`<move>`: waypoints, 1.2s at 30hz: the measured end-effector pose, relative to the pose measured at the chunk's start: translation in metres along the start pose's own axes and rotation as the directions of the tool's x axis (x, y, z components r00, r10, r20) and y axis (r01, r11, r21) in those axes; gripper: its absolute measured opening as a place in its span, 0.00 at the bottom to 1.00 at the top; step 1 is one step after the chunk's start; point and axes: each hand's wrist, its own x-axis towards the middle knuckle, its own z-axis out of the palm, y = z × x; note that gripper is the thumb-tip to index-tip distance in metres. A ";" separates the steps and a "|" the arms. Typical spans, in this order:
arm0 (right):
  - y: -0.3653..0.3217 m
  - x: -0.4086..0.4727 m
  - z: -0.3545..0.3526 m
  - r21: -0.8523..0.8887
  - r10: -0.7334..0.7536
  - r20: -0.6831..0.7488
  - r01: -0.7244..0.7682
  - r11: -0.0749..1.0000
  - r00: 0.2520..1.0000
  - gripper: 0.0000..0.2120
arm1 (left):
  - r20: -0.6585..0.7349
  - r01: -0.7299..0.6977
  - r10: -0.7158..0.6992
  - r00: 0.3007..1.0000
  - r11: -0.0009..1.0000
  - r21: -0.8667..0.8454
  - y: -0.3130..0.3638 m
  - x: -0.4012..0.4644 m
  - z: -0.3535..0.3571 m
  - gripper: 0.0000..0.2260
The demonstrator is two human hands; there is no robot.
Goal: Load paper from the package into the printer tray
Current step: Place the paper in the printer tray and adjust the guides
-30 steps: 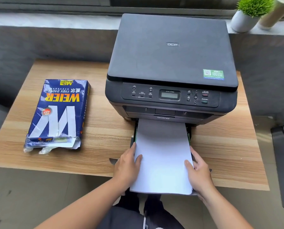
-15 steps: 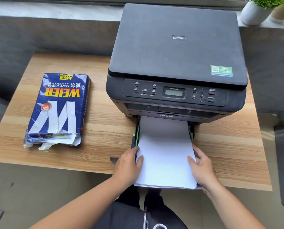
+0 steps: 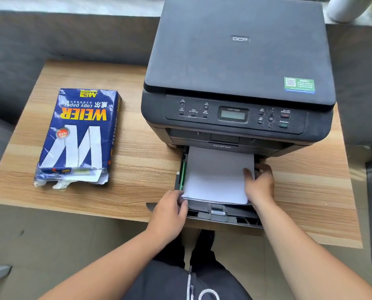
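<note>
Change: paper stack (image 3: 215,176) has been slid farther into the tray since the earlier frame, and the tray's near front is now uncovered.
Table (image 3: 137,169): wooden; everything is carried on it.
Printer (image 3: 239,83): dark, set at the right, lid shut.
Package (image 3: 79,135): blue, laid at the left, torn end near.
Tray (image 3: 224,215): pulled out toward the near edge.
Paper stack: lying in the tray, long axis running near to far, far end under the printer.
Left hand (image 3: 169,213): fingers curled at the stack's near left corner.
Right hand (image 3: 259,185): fingers closed on the stack's right edge, thumb on top.
</note>
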 end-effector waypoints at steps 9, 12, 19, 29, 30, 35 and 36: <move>0.003 -0.023 -0.008 -0.270 -0.445 -0.157 0.395 0.878 0.881 0.19 | 0.011 0.000 0.000 1.000 1.000 -0.027 0.000 0.002 -0.001 0.11; 0.023 -0.030 -0.035 -0.404 -0.454 -0.156 0.363 0.840 0.877 0.22 | -0.043 -0.020 0.021 0.999 1.000 0.011 0.001 0.011 -0.004 0.13; 0.037 -0.025 -0.032 -0.280 -0.131 -0.105 0.097 0.955 0.986 0.06 | -0.042 0.093 -0.093 0.995 0.996 -0.007 0.008 0.034 -0.005 0.19; 0.035 -0.023 -0.024 -0.344 -0.127 -0.166 0.063 0.937 0.978 0.06 | -0.093 0.172 -0.171 0.981 0.985 0.004 0.020 0.037 0.001 0.20; 0.035 -0.023 -0.025 -0.356 -0.130 -0.159 0.066 0.932 0.979 0.07 | -0.093 0.168 -0.166 0.982 0.986 0.011 0.021 0.038 0.001 0.20; 0.035 -0.022 -0.026 -0.397 -0.158 -0.150 0.087 0.914 0.976 0.07 | -0.092 0.226 -0.229 0.969 0.973 -0.042 0.029 0.045 0.000 0.20; 0.036 -0.022 -0.026 -0.405 -0.169 -0.149 0.095 0.909 0.974 0.08 | -0.086 0.243 -0.247 0.965 0.969 -0.049 0.031 0.046 0.000 0.20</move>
